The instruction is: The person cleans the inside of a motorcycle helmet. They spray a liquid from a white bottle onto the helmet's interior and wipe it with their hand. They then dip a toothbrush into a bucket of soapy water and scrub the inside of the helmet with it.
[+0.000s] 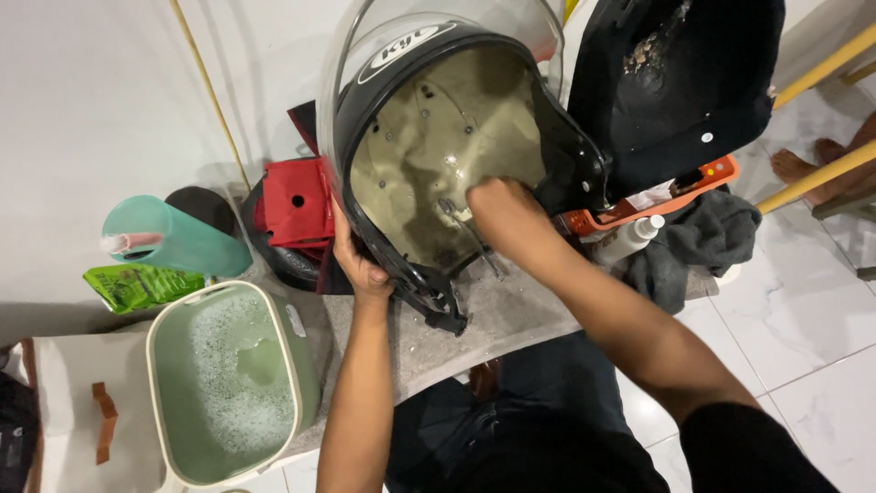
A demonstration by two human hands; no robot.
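Observation:
A black motorcycle helmet (pixel 429 137) with a raised clear visor (pixel 365 55) stands tilted on a grey stone slab (pixel 511 319), its bare beige inner shell facing me. My left hand (pixel 358 263) grips the helmet's lower left rim. My right hand (pixel 502 208) reaches inside the shell, fingers closed on a small pale thing, perhaps a cloth or sponge, pressed against the lining. What exactly it holds is hard to make out.
A green bin (pixel 228 383) of soapy water sits at lower left. Beside it are a teal bottle (pixel 169 239), a green pouch (pixel 137 285) and a red plastic part (pixel 297 203). A black seat (pixel 684 82), a white spray bottle (pixel 628 239) and a grey cloth (pixel 707 239) lie right. Someone's bare foot (pixel 803 164) shows at far right.

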